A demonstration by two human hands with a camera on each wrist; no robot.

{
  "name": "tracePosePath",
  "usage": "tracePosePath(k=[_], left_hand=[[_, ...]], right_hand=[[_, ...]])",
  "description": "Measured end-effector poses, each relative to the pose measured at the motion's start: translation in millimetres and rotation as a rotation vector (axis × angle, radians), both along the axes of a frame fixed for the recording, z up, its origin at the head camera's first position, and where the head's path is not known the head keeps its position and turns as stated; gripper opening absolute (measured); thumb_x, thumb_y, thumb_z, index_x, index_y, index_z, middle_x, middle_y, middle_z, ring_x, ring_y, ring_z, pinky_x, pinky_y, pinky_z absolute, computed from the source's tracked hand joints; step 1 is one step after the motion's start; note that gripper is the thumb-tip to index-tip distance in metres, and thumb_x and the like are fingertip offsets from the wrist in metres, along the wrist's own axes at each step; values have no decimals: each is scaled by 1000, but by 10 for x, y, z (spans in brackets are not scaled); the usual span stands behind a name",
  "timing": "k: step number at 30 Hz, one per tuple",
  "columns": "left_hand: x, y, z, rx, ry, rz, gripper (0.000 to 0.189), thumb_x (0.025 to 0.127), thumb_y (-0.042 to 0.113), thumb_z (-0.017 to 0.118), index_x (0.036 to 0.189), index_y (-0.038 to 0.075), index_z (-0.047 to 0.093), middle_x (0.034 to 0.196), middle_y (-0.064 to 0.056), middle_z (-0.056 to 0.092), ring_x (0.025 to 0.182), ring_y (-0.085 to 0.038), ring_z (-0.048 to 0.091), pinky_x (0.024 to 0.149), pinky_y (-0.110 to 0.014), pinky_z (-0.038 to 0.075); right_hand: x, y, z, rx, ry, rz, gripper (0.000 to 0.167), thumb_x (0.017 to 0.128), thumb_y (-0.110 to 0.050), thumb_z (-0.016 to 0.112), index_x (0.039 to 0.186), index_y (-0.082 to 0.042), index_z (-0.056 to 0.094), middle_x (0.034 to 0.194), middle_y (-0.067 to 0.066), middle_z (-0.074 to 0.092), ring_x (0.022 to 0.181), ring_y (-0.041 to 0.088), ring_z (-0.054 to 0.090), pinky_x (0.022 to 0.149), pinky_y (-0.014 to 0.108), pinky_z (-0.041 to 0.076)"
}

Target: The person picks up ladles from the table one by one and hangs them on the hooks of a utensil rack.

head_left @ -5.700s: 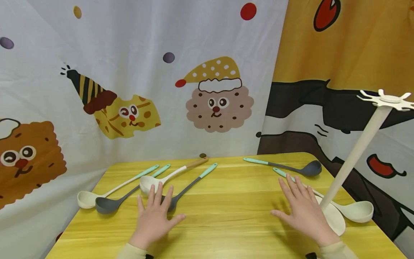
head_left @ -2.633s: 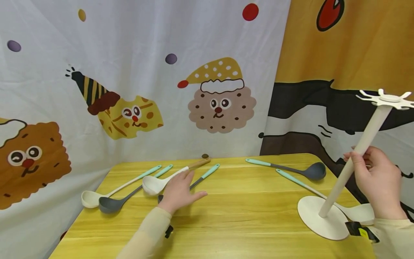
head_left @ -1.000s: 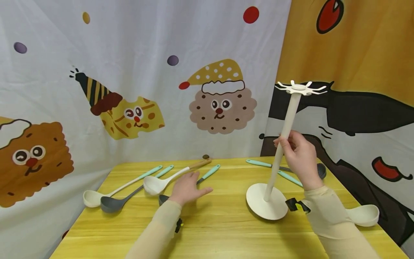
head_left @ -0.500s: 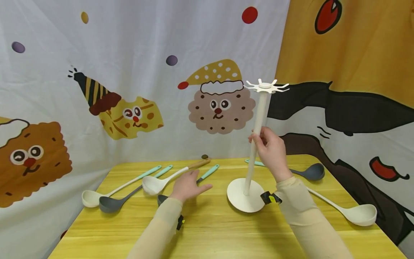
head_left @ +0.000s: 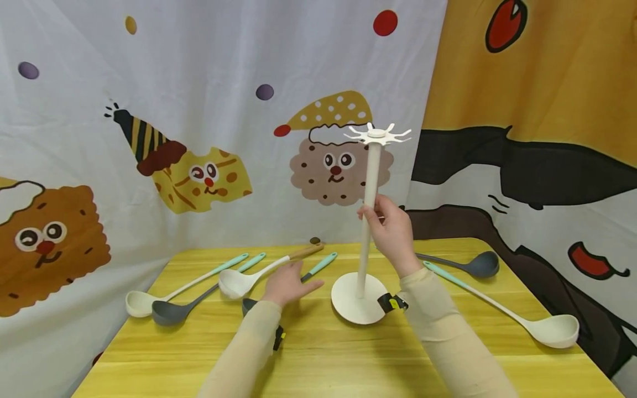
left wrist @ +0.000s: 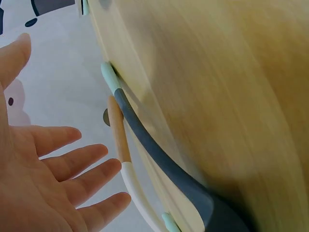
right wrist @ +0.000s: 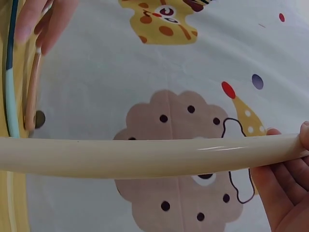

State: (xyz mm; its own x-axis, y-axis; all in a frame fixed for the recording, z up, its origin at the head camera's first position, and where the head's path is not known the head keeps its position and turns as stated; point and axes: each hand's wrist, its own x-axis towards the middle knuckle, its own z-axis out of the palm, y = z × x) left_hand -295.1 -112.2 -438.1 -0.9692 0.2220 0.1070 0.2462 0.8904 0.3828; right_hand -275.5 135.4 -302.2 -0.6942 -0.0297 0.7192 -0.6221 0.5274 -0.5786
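My right hand (head_left: 393, 235) holds the pole of a cream utensil stand (head_left: 372, 171) between thumb and fingers, partway up. A ring of hooks tops the stand, and its round base stands low over the middle of the table; no ladle hangs on it. In the right wrist view the pole (right wrist: 120, 158) runs across into the fingers. My left hand (head_left: 286, 286) hovers with spread fingers above a dark grey ladle (left wrist: 154, 145) with a mint handle tip, hiding part of it in the head view. Left of that hand lies a white ladle (head_left: 238, 284) with a wooden handle.
At the table's left lie a cream ladle (head_left: 139, 304) and a grey ladle (head_left: 171, 313), both mint-handled. On the right are another grey ladle (head_left: 483, 265) and a cream one (head_left: 554, 330) near the edge. A patterned curtain (head_left: 278, 221) rises behind the wooden table (head_left: 318, 365).
First both hands were spread over the table. My right hand then gripped the stand at the right and brought it left to the middle. My left hand moved slightly right and forward; the ladles stayed put.
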Motion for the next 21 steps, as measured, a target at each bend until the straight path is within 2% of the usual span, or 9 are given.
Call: tracePosePath(k=[8,21], left_hand=[[-55,38,4,-25,-39,41,83,87,62,64,142,1,51,135,-18,57,118,-36,58,92,-53,50],[-153,26,-58,-21,-86,96,80,85,60,68,140,3,53,134,-15,59,117,-33,59,90,-52,51]], right_hand=[[-67,-163,-78,-2,28,55,16,101,-16,59,107,-3,65,92,9,70,83,23,65,73,41,57],[-123,-324,-116,-1,47,82,12,99,-12,61,107,-4,65,88,7,68,80,22,65,71,38,58]])
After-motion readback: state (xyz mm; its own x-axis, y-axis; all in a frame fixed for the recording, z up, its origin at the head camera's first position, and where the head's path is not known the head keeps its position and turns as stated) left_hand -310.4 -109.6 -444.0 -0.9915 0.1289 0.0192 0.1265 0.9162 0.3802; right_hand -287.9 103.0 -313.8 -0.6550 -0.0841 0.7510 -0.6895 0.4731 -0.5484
